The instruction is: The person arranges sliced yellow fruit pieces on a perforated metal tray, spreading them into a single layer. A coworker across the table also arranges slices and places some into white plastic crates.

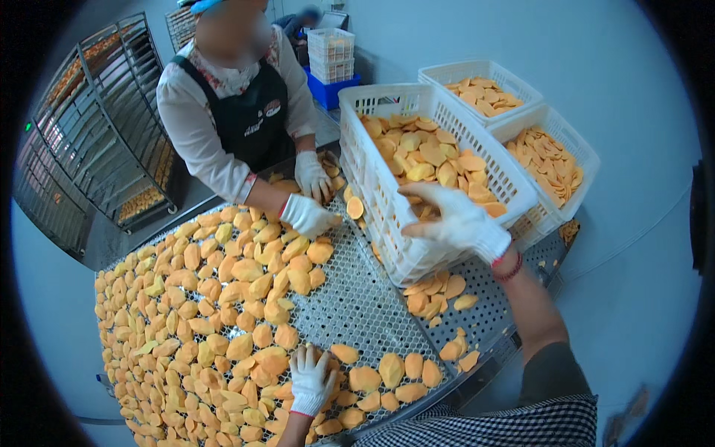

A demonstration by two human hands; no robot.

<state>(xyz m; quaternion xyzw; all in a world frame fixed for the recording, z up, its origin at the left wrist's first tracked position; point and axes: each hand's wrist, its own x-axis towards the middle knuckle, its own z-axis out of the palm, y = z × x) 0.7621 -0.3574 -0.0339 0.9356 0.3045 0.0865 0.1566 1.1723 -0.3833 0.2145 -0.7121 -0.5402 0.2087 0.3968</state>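
My left hand [310, 377], in a white knit glove, rests over orange slices [364, 379] on a metal mesh tray [357, 304] at the lower middle. My right hand [455, 220], gloved too, is at the near side of a white plastic crate [469, 128] heaped with orange and yellow slices [416, 148]. Its thumb and fingers are apart, partly over the crate's rim; whether a fingertip touches slices is not clear. Rows of slices cover the left and near parts of the mesh, while bare mesh shows between them and the crate.
Across the tray, a co-worker [240, 117] has two gloved hands at the mesh's far edge. More slice-filled crates [480, 92] stand behind the near crate. Loose pieces lie on a perforated metal surface [503, 290] at right. Wheeled racks [100, 100] stand at the far left.
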